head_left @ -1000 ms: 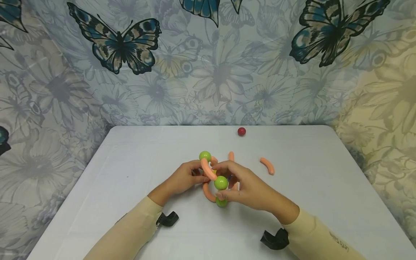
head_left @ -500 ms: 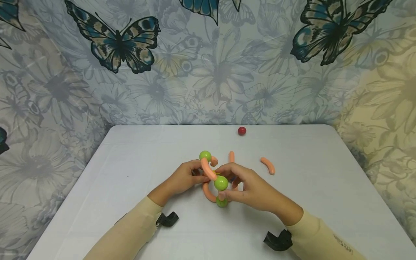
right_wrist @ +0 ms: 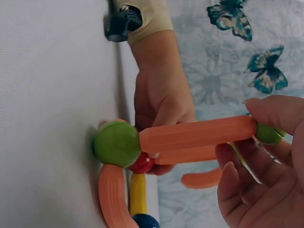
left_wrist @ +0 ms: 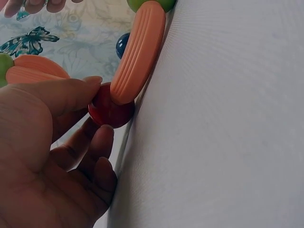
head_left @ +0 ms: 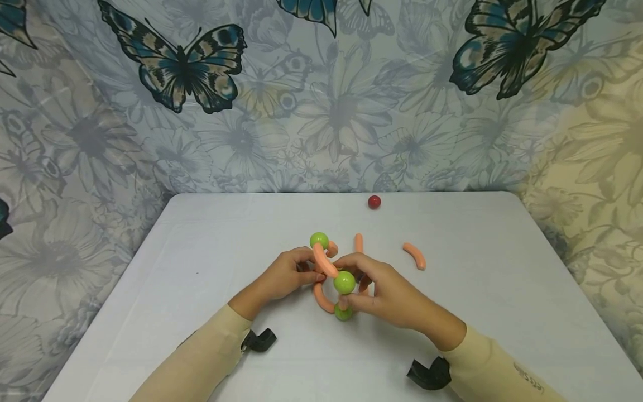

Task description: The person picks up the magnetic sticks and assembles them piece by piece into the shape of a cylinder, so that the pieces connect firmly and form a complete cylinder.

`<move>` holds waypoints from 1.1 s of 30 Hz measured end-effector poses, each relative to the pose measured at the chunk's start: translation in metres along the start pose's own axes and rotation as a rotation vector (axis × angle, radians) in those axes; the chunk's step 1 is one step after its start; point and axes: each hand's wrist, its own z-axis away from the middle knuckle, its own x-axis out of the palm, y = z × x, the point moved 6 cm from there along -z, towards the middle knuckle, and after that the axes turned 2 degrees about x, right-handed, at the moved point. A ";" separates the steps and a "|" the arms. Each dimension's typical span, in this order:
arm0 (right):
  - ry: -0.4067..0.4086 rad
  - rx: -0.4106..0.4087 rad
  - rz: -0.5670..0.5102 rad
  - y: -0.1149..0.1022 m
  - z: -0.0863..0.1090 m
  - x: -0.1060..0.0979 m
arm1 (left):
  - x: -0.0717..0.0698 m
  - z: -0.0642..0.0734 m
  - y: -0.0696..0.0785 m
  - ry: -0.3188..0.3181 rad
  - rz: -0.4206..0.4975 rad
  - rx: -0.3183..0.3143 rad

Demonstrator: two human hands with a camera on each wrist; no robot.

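Observation:
A framework of balls and curved orange rods stands at mid-table. My left hand [head_left: 288, 273] pinches its red ball [left_wrist: 110, 113] between thumb and fingers. A curved orange rod [left_wrist: 140, 52] runs from that ball to a green ball. My right hand [head_left: 384, 290] pinches the upper end of an orange rod [right_wrist: 199, 134], right at the upper green ball [head_left: 344, 282]. This rod rises from the lower green ball [right_wrist: 116, 145] at the tabletop. Another curved rod [head_left: 325, 261] links the upper green ball with a far green ball [head_left: 318, 240]. My right fingers hide part of the framework.
Behind the hands lie a loose red ball [head_left: 374, 202] and a curved orange rod [head_left: 414, 257]. A yellow rod [right_wrist: 138, 194] and a blue ball [right_wrist: 146, 221] show low in the right wrist view. Black mounts [head_left: 429, 374] sit at both wrists. Patterned cloth [head_left: 341, 111] borders the white table.
The upper green ball, the far green ball and the rod between them have shifted slightly right. Both hands stay almost in place, with the right hand a touch further right than at first.

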 end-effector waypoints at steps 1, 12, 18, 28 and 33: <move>-0.003 0.006 -0.001 0.000 0.000 0.000 | 0.000 0.000 0.000 0.002 0.001 -0.005; 0.023 -0.037 -0.041 0.004 0.002 -0.038 | -0.001 0.000 -0.005 0.001 -0.018 -0.027; 0.199 0.117 -0.058 0.037 -0.013 -0.077 | -0.002 -0.001 -0.007 0.001 -0.015 -0.022; 0.182 0.675 0.121 0.136 -0.033 -0.066 | -0.002 -0.001 -0.009 -0.005 -0.008 -0.036; 0.124 0.755 0.235 0.144 -0.038 -0.050 | -0.002 0.000 -0.009 -0.007 -0.017 -0.047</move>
